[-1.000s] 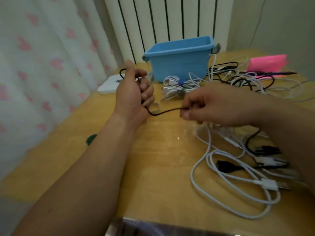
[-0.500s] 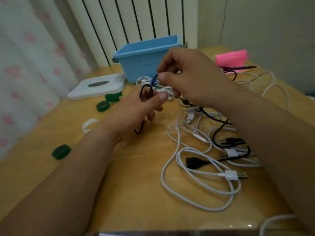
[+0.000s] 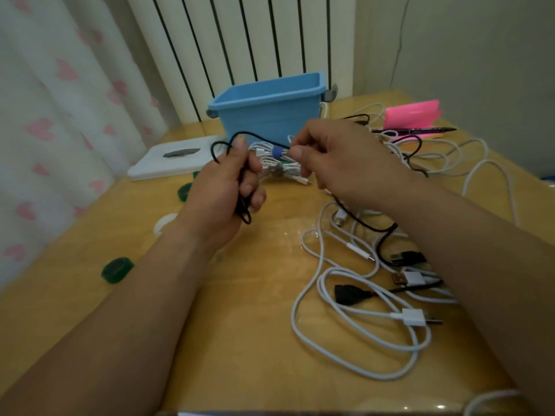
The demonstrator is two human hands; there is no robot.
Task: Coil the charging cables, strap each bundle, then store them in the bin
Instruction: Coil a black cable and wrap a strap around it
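1. Nearest on the table [image 3: 234, 340], loose white cables [image 3: 413, 317] lie uncoiled. A green strap roll [image 3: 117, 268] lies off to the left.
2. The tail of the black cable [image 3: 241, 205] lies among them, and its plug [image 3: 405, 258] rests on the wood.
3. The left hand [image 3: 222, 190] is closed in a fist around the gathered black loops.
4. The right hand [image 3: 342, 166] pinches the free strand between thumb and forefinger, just beside the left hand.
5. The change: one second ago the right hand was drawing the strand out sideways, then it passed over the left fist. Now it is on the right side again.
6. I judge that one more turn was laid on the coil. Coiling is under way, but the tail remains, so strapping is not yet due.
7. The coil's long axis is nearly upright, tilted a little away. One loop end rises above the thumb and the other hangs below the little finger. The free strand leaves the top towards the right.
8. Behind the hands, a strapped white bundle [image 3: 288, 171] lies on the table before the blue bin [image 3: 270, 115], not inside it.
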